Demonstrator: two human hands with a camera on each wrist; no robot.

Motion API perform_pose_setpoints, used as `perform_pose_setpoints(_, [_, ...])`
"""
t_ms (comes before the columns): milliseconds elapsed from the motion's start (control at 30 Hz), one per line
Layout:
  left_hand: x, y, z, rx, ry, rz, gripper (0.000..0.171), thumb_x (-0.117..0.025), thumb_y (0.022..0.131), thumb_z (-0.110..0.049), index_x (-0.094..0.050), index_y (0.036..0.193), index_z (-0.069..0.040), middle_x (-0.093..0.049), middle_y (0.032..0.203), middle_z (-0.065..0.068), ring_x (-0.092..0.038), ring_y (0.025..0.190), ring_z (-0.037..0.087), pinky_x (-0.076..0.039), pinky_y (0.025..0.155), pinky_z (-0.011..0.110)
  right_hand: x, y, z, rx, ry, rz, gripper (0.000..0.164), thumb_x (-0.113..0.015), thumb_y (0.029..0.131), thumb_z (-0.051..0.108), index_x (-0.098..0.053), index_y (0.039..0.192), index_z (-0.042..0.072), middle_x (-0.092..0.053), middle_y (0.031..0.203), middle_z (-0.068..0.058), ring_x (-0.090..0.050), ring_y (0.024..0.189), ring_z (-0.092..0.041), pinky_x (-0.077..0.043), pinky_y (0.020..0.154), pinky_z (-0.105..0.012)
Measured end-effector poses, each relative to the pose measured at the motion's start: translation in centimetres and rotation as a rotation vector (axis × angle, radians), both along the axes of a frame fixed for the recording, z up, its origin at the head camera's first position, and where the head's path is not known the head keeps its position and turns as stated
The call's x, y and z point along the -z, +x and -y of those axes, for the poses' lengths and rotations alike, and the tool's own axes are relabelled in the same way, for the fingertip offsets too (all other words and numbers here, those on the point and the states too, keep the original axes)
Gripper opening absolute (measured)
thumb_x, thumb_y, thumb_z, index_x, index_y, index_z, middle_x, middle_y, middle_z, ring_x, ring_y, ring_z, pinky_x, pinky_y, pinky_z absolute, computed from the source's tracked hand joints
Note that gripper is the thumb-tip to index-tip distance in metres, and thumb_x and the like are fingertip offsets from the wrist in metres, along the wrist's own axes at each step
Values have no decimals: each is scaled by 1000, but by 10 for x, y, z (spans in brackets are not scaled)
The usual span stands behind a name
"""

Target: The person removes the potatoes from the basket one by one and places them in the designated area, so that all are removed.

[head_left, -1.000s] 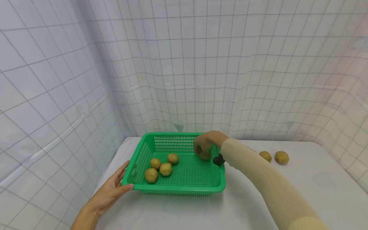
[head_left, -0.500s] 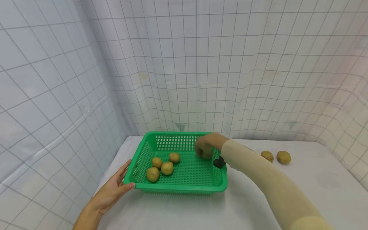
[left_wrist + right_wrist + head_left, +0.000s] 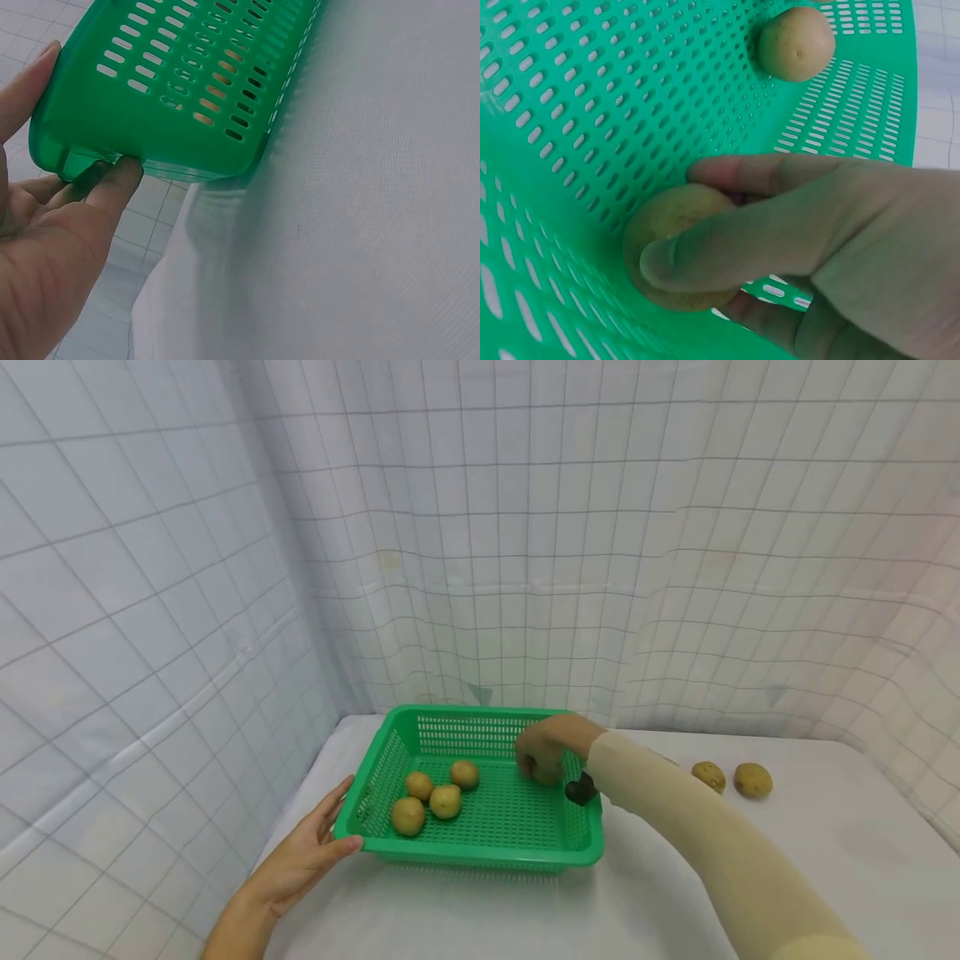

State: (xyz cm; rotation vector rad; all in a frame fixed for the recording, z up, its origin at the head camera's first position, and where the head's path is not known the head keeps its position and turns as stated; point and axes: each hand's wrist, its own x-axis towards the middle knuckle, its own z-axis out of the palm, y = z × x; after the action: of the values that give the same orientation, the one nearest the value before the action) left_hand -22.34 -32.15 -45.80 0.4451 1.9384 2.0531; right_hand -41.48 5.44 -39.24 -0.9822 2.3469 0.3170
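A green plastic basket [image 3: 465, 855] with slotted walls stands on the white cloth. My left hand [image 3: 303, 852] holds its near left corner, the thumb over the rim and fingers beneath the rim, as the left wrist view shows. Inside the basket at the right end, my right hand [image 3: 542, 745] grips a round yellow-brown potato [image 3: 660, 214] between thumb and fingers, low against the slotted plastic. Whether that potato touches the bottom, I cannot tell. Several more potatoes [image 3: 408, 817] lie grouped in the basket's left half; one potato [image 3: 799, 45] from there shows in the right wrist view.
Two potatoes lie on the cloth right of the basket: one potato [image 3: 708, 777] beside the sleeve [image 3: 675, 810], another potato [image 3: 752, 781] farther right. White grid-patterned curtains [image 3: 480, 568] enclose the back and sides. A black wrist device [image 3: 581, 789] hangs over the basket's right rim.
The head view has shifted slightly, so everything sits a little farther right in it. Hands, basket and potatoes otherwise keep almost the same places relative to each other.
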Motion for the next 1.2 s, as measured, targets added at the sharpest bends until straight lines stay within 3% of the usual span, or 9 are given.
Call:
perform_pose_setpoints(133, [-1,0,-1,-10,-8,1,91,-57,104,3,7,166,-13,1,170,17,-29,147,12,-41,109,25,0,-5,-1,-53,-44,80,27,-66,84,-10,-73,86,16,-57,78,10,-50,73,-10,-47,66,-27])
perform_pose_setpoints(200, [0,0,-1,-11,-10,3,91,-57,104,4,7,166,-13,2,170,17,-28,147,13,-41,109,25,-1,-6,-1,-76,-84,120,27,-64,83,-11,-70,83,16,-54,75,9,-47,69,-10,-44,64,-27])
perform_pose_setpoints(233, [0,0,-1,-8,-10,3,91,-56,104,4,8,166,-13,2,170,17,-28,147,13,-41,109,25,-3,-7,-2,-79,-106,139,27,-64,83,-11,-71,84,15,-55,77,9,-48,71,-9,-45,65,-26])
perform_pose_setpoints(333, [-1,-1,-1,1,-6,0,91,-56,104,4,8,166,-13,3,170,17,-30,146,12,-41,109,26,-8,-7,-6,-67,-190,184,40,-70,82,-13,-78,107,18,-65,97,14,-58,92,-6,-52,86,-28])
perform_pose_setpoints(433, [-1,-2,-1,4,-3,-3,91,-56,104,4,8,166,-13,3,170,17,-30,146,13,-41,109,26,-11,-8,-11,-32,-271,252,54,-76,78,-14,-75,123,17,-67,113,14,-59,112,-7,-49,102,-32])
perform_pose_setpoints(700, [-2,0,0,-3,-21,15,91,-56,104,2,9,166,-13,2,170,17,-24,149,20,-41,109,25,-9,-13,-24,47,-498,456,55,-77,76,-8,-71,129,7,-68,124,5,-59,121,-13,-50,101,-32])
perform_pose_setpoints(933, [-5,-1,-4,-2,-39,21,91,-56,105,1,9,166,-13,2,170,18,-7,152,37,-41,108,25,-10,-14,-37,117,-682,512,54,-79,80,2,-68,133,4,-62,135,1,-55,131,-23,-51,101,-37])
perform_pose_setpoints(1033, [-5,-1,-4,-6,-56,17,90,-56,105,0,8,166,-14,4,170,18,-13,152,30,-41,107,24,-10,-12,-39,120,-725,512,52,-79,80,3,-70,131,7,-62,137,-6,-56,130,-22,-52,100,-37])
perform_pose_setpoints(1200, [-3,3,-4,-5,-57,29,90,-56,106,-2,10,166,-15,7,170,17,-35,140,1,-42,107,23,-8,-9,-41,113,-799,491,50,-76,78,2,-72,127,12,-61,139,-16,-58,127,-22,-53,99,-38])
